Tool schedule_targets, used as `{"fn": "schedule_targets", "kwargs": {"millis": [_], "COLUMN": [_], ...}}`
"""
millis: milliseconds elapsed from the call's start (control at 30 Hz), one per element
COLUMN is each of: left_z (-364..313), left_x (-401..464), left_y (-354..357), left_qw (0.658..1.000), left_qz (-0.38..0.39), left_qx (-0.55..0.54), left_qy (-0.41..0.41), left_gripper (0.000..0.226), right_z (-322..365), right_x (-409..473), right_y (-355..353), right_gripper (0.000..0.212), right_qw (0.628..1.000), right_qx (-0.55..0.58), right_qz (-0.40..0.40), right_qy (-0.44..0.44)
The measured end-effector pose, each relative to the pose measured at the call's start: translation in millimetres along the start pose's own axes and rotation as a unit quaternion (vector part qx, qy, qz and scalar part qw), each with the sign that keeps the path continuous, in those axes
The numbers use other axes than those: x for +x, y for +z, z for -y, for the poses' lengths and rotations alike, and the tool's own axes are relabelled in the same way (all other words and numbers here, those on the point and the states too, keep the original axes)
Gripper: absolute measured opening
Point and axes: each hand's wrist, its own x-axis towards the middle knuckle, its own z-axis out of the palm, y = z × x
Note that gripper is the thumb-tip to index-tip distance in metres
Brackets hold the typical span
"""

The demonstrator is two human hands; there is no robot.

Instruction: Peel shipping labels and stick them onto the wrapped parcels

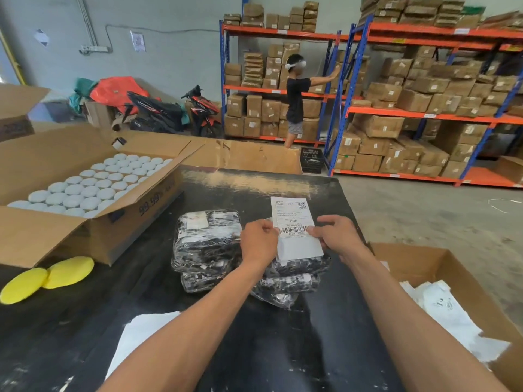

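Evidently both hands, left (259,241) and right (336,236), pinch the label (294,222) above the parcels (209,244).

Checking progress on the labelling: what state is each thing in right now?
Shipping label: held up by both hands, partly peeled from its backing.
Left hand: pinching the label's left edge.
Right hand: pinching the label's right side.
Wrapped parcels: stacked on the black table.
Box of white lids: flaps open.
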Motion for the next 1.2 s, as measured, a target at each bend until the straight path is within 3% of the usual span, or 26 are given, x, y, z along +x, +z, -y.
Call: {"fn": "schedule_targets", "kwargs": {"millis": [400, 533, 667, 767, 933, 1067, 1133, 1200], "left_z": [13, 13, 8, 17, 49, 59, 64, 68], "left_x": [19, 26, 15, -6, -27, -29, -29, -27], "left_y": [3, 4, 5, 12, 25, 25, 22, 20], "left_qw": [0.987, 0.982, 0.956, 0.929, 0.977, 0.985, 0.986, 0.986], "left_qz": [-0.001, 0.016, 0.011, -0.023, 0.035, 0.042, 0.053, 0.06], "left_qx": [0.16, 0.182, 0.281, 0.357, 0.201, 0.135, 0.119, 0.114], "left_qy": [0.025, 0.041, 0.081, 0.1, 0.066, 0.094, 0.101, 0.102], "left_gripper": [0.011, 0.028, 0.008, 0.036, 0.062, 0.064, 0.066, 0.069], "right_z": [-6, -1, -3, -11, -35, -50, -53, -56], "right_x": [4, 2, -1, -2, -3, -20, -29, -39], "right_y": [12, 11, 17, 20, 23, 38, 41, 44], "right_gripper": [0.045, 0.053, 0.054, 0.069, 0.067, 0.061, 0.06, 0.057], "right_qw": [0.983, 0.974, 0.971, 0.953, 0.97, 0.978, 0.97, 0.93], "right_qx": [-0.177, -0.218, -0.227, -0.289, -0.24, -0.204, -0.232, -0.314], "right_qz": [0.023, 0.031, 0.014, -0.025, 0.015, -0.022, -0.043, -0.099], "right_qy": [-0.049, -0.055, -0.068, -0.084, -0.029, -0.029, -0.054, -0.164]}}
